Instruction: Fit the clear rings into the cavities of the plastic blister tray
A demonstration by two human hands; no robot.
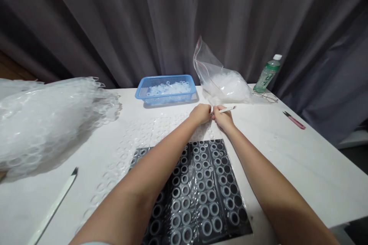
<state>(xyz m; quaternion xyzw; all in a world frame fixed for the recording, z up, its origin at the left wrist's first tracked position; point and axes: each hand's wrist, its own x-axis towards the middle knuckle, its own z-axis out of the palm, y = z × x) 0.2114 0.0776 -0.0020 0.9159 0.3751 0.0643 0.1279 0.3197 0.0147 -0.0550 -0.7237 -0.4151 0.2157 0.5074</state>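
Note:
My right hand [224, 118] is closed around a slim white pen-like tool [227, 110], its back end pointing right. Fingers curled, my left hand [201, 113] meets it at the fingertips; what it pinches is hidden. Both hands are over the far edge of a clear plastic sheet with rows of round rings [161, 124]. Nearer me, a black board [193, 168] lies under part of the clear sheet, and pale rings show in rows against it. My left forearm covers part of the board and sheet.
Beyond my hands are a blue basket [165, 99] of small clear pieces and a zip bag [227, 86] of white pieces. A bottle [267, 74] and pink thread snips [294, 120] are right. A bulky plastic pile [51, 118] and another white tool [56, 204] lie left.

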